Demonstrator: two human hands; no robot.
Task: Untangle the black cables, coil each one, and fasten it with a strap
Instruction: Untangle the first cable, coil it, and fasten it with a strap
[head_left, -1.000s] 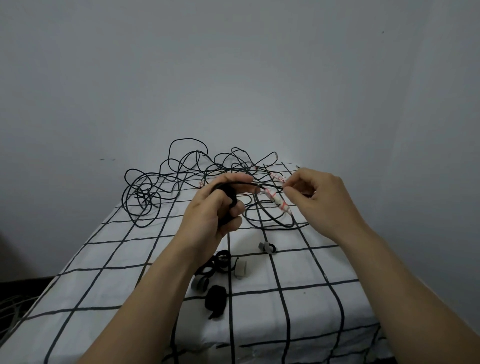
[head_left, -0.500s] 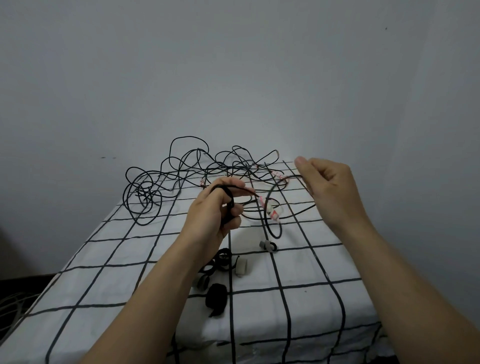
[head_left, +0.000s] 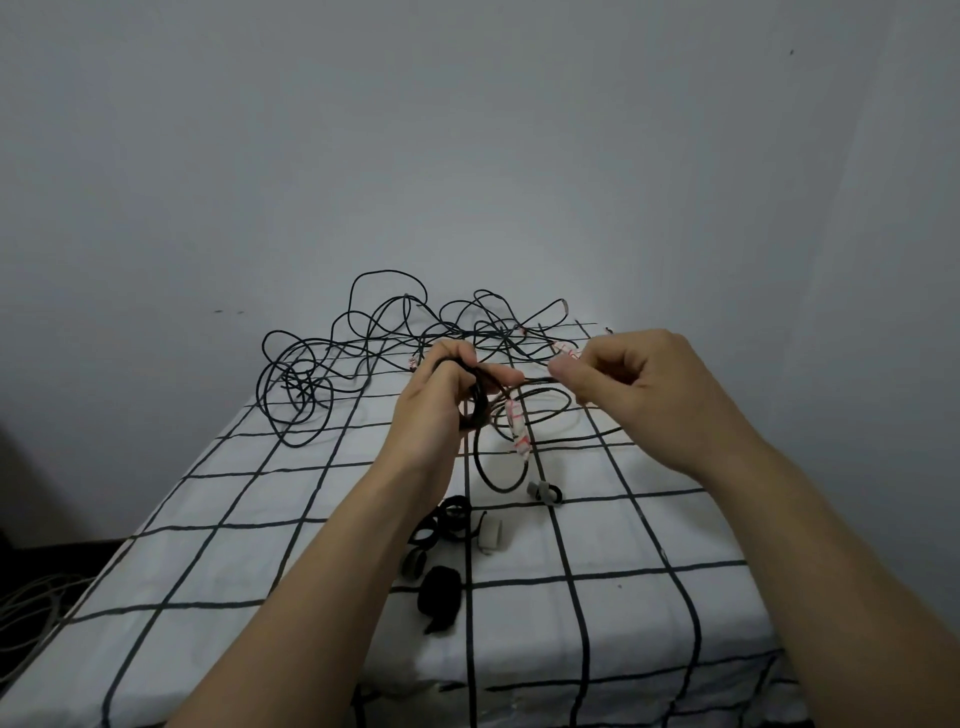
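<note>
Gripping a small coil (head_left: 482, 402) of black cable, the left hand (head_left: 436, 415) hovers over the middle of the tabletop (head_left: 249, 551), fingers curled round the loops and the thumb laid across them from above. The right hand (head_left: 644, 400) is level with it and near it, pinching the same cable between thumb and forefinger, the other fingers folded into the palm. A short run of cable (head_left: 535, 382) stretches almost straight between the two hands. Below them a slack loop (head_left: 501, 489) sags down to the cloth, and a white tag (head_left: 519, 434) with red marks dangles inside it; a second tag (head_left: 569, 354) of the same kind shows just beyond the right thumb. The rest of the cable lies as a loose tangle (head_left: 400, 338) at the far end of the tabletop against the grey wall (head_left: 467, 156), densest at the far left, with several arcs standing up off the surface. Nearer the person, a group of straps sits on the white, black-gridded cloth: two black rings (head_left: 451, 515) beside the left forearm, a pale strap (head_left: 491, 535) just right of them, a grey strap (head_left: 414, 564) partly hidden by the forearm, and a black roll (head_left: 440, 595) closest to the near edge. One more strap (head_left: 544, 492), grey and black, lies apart from these, just beside the bottom of the slack loop. At the lower left, off the tabletop, pale wires (head_left: 31, 618) lie on the dark floor.
</note>
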